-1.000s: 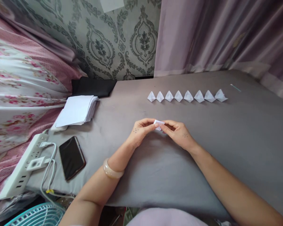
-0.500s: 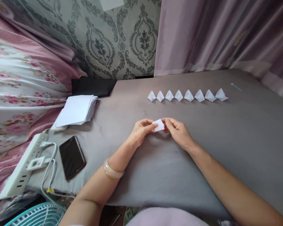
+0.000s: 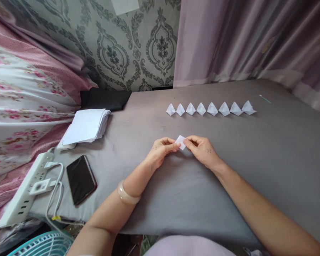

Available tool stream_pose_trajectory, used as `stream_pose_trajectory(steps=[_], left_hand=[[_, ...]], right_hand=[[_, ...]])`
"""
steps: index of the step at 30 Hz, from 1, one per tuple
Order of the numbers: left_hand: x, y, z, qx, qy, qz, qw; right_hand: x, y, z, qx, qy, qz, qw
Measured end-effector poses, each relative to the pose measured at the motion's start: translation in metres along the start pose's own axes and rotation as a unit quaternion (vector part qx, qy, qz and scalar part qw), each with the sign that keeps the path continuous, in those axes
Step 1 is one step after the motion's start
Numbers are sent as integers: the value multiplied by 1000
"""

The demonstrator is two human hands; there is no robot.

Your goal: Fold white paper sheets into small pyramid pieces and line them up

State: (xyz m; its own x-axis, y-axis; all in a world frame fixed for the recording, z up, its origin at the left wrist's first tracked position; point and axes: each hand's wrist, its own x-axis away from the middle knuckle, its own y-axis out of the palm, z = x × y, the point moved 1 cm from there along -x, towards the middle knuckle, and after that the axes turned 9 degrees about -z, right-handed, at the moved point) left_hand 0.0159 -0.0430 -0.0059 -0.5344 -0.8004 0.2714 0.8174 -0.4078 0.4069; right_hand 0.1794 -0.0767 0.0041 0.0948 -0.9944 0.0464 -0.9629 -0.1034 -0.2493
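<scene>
A small folded square of white paper [image 3: 180, 141] is held above the grey cloth, turned so that one corner points away from me. My left hand [image 3: 164, 149] pinches its left side, thumb on top. On the right side, my right hand [image 3: 201, 147] grips the same paper between thumb and fingers. Both thumbs nearly meet on its face, and the fingers beneath are partly hidden. Beyond my hands, several folded white paper boats [image 3: 201, 109] stand in a row, each with a pointed peak.
At the left lie a stack of white paper [image 3: 86, 126], a black phone [image 3: 81, 180] and a white power strip [image 3: 21, 190] with cables. Behind the stack is a black folded item [image 3: 106, 99]. A cotton swab [image 3: 265, 99] rests at the far right. A turquoise basket [image 3: 42, 245] stands below the edge.
The folded paper has turned to a diamond position. My right thumb has come down onto its face, where before the right fingers were at its edge. The view has shifted slightly.
</scene>
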Motion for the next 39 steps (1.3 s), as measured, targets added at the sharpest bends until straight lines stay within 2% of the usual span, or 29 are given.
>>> stream_pose_trajectory(steps=[5,7,10,17,23,30,33,39], left_hand=[[3,-1,2,-133,-24,-40,990],[4,-2,4,-178,-36,-43,982],[5,-3,4,-209,-35,-42,976],[4,-1,4,-149,-35,-57,986],[1,-4,3,-131,6,30,991],[-1,-5,0,-111,-3,12,994],[-1,-4,-1,-110,-12,8,994],[-1,-3,0,-110,-3,-4,994]], right_hand=[[2,-14,1,138,-19,-82,987],[2,-14,2,124,-22,-88,988],[1,-11,1,31,-6,-64,997],[-1,-5,-1,-39,15,-27,999],[1,5,0,-92,78,-23,992],[-2,12,4,-90,89,-5,992],[-4,11,5,-55,78,-4,995],[-4,9,7,33,1,-36,999]])
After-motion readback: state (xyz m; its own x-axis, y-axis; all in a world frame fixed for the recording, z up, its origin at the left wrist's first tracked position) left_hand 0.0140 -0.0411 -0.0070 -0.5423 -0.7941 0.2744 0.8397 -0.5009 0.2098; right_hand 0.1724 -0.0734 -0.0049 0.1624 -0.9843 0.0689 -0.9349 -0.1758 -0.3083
